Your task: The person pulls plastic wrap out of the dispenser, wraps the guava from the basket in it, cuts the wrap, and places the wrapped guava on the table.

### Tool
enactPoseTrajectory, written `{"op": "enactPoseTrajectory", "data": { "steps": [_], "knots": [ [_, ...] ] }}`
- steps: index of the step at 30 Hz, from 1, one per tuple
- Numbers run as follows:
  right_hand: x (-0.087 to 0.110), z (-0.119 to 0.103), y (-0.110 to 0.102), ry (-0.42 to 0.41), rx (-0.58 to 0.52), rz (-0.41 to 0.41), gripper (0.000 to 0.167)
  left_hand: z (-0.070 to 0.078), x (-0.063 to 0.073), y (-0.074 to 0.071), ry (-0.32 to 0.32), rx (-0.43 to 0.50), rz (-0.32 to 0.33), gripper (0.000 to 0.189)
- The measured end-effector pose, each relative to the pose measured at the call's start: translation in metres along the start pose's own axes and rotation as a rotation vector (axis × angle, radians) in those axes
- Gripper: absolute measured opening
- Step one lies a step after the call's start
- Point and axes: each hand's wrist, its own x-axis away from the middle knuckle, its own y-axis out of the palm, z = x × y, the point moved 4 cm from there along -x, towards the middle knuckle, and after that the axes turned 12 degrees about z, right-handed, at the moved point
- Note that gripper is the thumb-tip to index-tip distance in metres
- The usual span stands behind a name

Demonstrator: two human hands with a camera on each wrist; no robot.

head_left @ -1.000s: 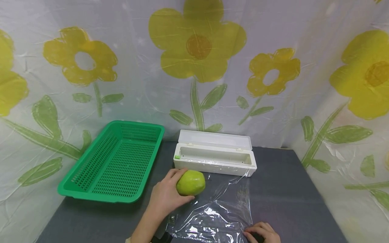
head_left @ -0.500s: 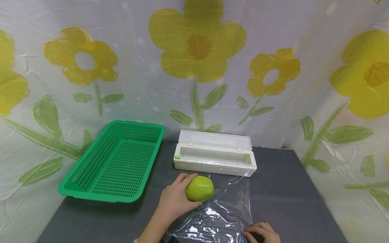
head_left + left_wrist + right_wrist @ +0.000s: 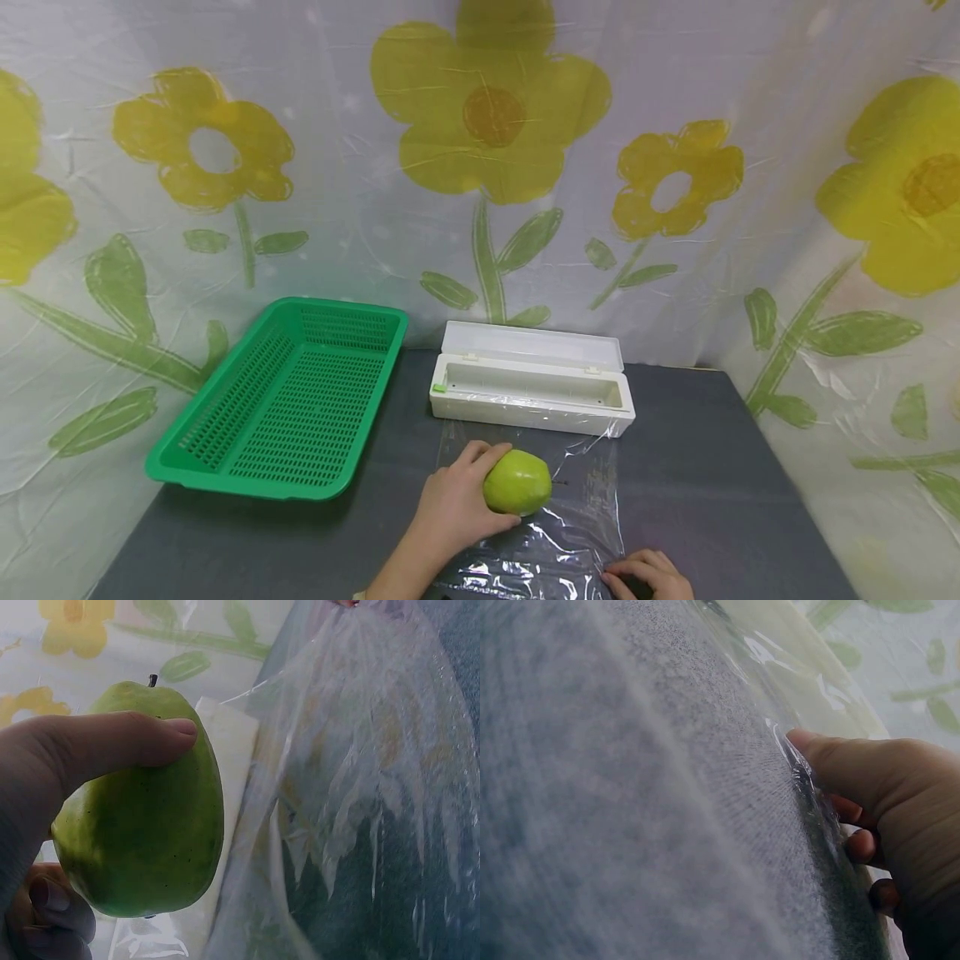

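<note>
My left hand (image 3: pixel 459 507) grips a green pear (image 3: pixel 519 483) around its side, holding it over the clear plastic wrap (image 3: pixel 547 542). In the left wrist view the thumb lies across the pear (image 3: pixel 150 840), whose dark stem points up. The wrap stretches from the front of a white wrap dispenser box (image 3: pixel 532 400) toward the table's near edge. At the sheet's near right corner, my right hand (image 3: pixel 651 575) pinches the film. The right wrist view shows its thumb and finger on the film's edge (image 3: pixel 802 769).
A green plastic basket (image 3: pixel 300 417) with slotted walls stands at the left of the dark table (image 3: pixel 705 467). The dispenser's lid (image 3: pixel 531 343) is raised, against a flower-print curtain (image 3: pixel 345 167) behind the table.
The left hand has carried the pear rightward and nearer, from the wrap's left part to over its middle. The right hand stays at the wrap's corner.
</note>
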Motion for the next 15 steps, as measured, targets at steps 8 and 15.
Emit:
{"op": "enactPoseTrajectory", "data": {
  "steps": [8,15],
  "knots": [
    [0.0,0.0,0.001,0.007,-0.019,0.005,0.041,0.006,0.002,0.01,0.002,-0.003,-0.02,0.093],
    [0.002,0.004,0.002,-0.004,-0.036,0.014,0.043,0.011,0.004,0.018,-0.002,-0.004,-0.046,0.092]
  ]
}}
